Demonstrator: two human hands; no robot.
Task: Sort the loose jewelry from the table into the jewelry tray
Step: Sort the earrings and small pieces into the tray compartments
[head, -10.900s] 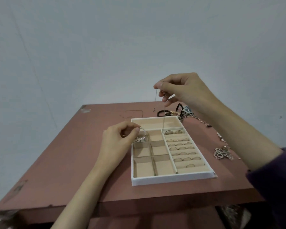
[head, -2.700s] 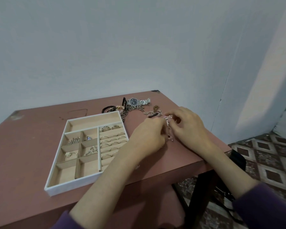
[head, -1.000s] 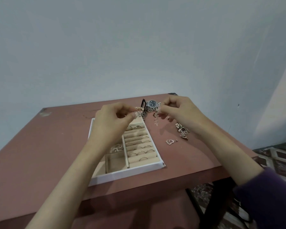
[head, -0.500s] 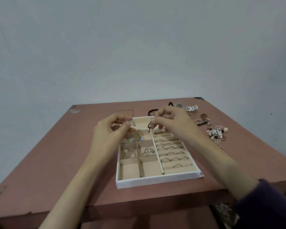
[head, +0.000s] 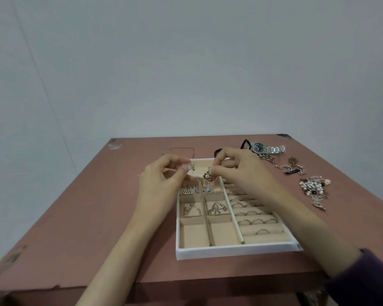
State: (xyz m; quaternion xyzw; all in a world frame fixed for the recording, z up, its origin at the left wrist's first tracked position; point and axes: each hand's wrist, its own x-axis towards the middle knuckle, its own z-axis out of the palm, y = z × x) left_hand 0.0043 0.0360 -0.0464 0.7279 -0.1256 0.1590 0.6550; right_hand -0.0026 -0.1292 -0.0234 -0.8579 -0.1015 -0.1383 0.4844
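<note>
Up over the far end of the tray (head: 234,252), the left hand (head: 161,184) and right hand (head: 243,173) each pinch an end of one small chain (head: 208,174), fingertips closed on it; its beaded middle dangles below the right fingertips, above the second small cell in the top row. Under the left hand, the neighbouring cell holds a silver fan-like piece (head: 189,191). Nearer the wrists, the next row holds a thin bangle (head: 192,210) and a coiled chain piece (head: 217,208); the two nearest cells look bare. Beneath the right forearm, rings (head: 258,221) sit in padded slots. Right of the right hand, on the table (head: 75,206), lie a watch (head: 266,148), a link chain (head: 292,169) and a pearl brooch (head: 314,188).
</note>
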